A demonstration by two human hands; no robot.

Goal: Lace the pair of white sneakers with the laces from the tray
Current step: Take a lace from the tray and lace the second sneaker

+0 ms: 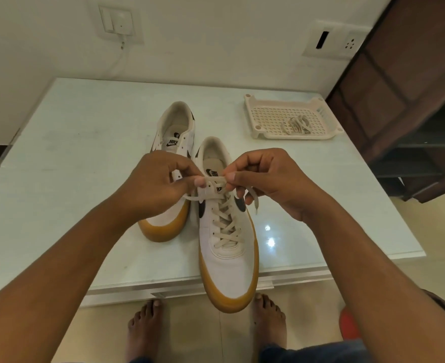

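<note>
**Writing.** "NIKE" with a swoosh in black, on the tongue label of the unlaced sneaker (174, 138). The same mark shows on the insole and tongue of the laced sneaker (228, 260), partly hidden by fingers.

**Laced sneaker.** White upper, dark side swoosh, tan gum sole. At the near middle of the table (67, 158), with its toe overhanging the near edge. Cream flat lace (225, 227) crossed up through the eyelets.

**Unlaced sneaker.** Same model, just left of and farther than the first, touching or nearly so. Eyelets bare; its toe half is covered by the left hand.

**Left hand** (161, 183). Fingers curled; thumb and forefinger pinch the lace above the tongue of the laced sneaker.

**Right hand** (267, 179). Fingers curled; thumb and forefinger pinch the same short stretch of lace, close to the left hand. A loose end hangs below it.

**Tray** (270, 100). Cream plastic with a perforated floor, at the far right of the table, well apart from the sneakers.

**Spare lace** (298, 125). Cream, bundled, lying in the tray's right half.

**Other.** Switch plate (119, 22) and socket plate (334, 40) on the far wall; bare feet (144, 328) on the floor below the table's near edge.
</note>
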